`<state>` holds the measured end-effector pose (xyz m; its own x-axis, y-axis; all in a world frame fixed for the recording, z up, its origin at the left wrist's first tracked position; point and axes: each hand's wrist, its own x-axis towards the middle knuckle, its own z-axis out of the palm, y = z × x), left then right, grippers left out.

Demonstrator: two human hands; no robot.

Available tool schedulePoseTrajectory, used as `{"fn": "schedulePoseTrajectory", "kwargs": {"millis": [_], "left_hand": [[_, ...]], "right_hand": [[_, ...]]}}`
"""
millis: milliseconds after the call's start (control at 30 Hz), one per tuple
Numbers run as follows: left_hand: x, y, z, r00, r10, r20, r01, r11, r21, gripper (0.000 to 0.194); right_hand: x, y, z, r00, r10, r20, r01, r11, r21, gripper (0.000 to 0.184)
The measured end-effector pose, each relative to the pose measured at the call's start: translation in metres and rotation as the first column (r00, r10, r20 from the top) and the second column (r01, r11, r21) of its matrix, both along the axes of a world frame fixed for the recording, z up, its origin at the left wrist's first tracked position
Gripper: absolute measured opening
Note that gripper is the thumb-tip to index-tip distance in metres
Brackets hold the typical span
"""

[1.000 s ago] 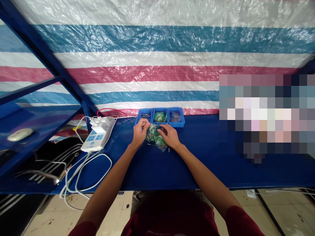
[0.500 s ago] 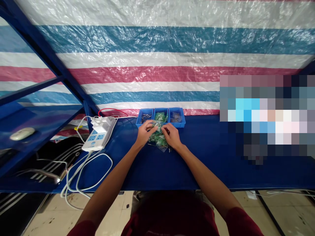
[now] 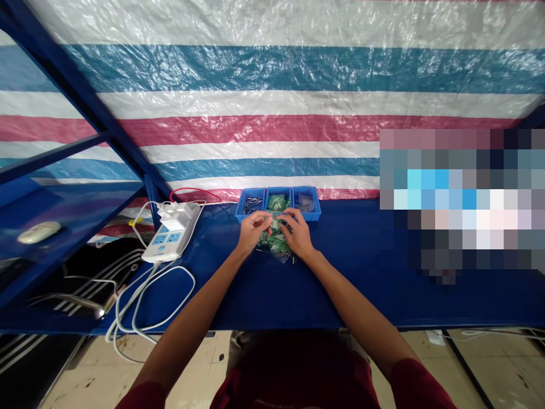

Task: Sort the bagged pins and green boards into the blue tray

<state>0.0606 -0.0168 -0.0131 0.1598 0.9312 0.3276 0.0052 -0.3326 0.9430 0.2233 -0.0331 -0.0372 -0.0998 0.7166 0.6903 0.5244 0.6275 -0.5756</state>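
My left hand is closed, its thumb and fingertips pinching a small clear plastic bag with green and whitish contents. My right hand meets the bag's other side with bent fingers and thumb; its upper fingers are lifted a little. What exactly is in the bag is too small to make out. Below and between both hands lies a pile of small green-filled plastic bags on the blue table, with some thin sticks poking out of it.
Behind my hands stand three blue bins: the left bin with metal pieces, the middle bin with green bags, the right bin with clear bags. A white power strip with looped cables lies left. A blurred-out area covers the right.
The clear bag between my hands has come down slightly, uncovering more of the middle bin. My right hand's upper fingers have lifted and spread a little.
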Motion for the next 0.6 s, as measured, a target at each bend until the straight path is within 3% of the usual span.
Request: {"fn": "schedulePoseTrajectory", "kwargs": {"millis": [133, 300, 433, 600], "left_hand": [[-0.0028, 0.0007, 0.0008, 0.992, -0.025, -0.121, 0.031, 0.998, 0.049, 0.043], [-0.0055, 0.0026, 0.0048, 0.942, 0.123, -0.311, -0.056, 0.975, 0.217, 0.032], [-0.0029, 0.0008, 0.0028, 0.969, 0.024, -0.246, 0.002, 0.995, 0.103, 0.033], [-0.0003, -0.0035, 0.0044, 0.997, -0.007, -0.083, 0.006, 1.000, -0.015, 0.036]], "right_hand": [[0.0009, 0.0019, -0.0003, 0.999, -0.036, -0.038, 0.036, 0.999, -0.004, 0.021], [0.0002, 0.0005, 0.0021, 0.999, -0.022, -0.040, 0.016, 0.990, -0.139, 0.026], [-0.0023, -0.0017, 0.0042, 0.994, -0.020, -0.107, 0.002, 0.986, -0.168, 0.023], [-0.0042, -0.0066, 0.0083, 0.988, -0.006, -0.155, -0.020, 0.987, -0.162, 0.027]]}}
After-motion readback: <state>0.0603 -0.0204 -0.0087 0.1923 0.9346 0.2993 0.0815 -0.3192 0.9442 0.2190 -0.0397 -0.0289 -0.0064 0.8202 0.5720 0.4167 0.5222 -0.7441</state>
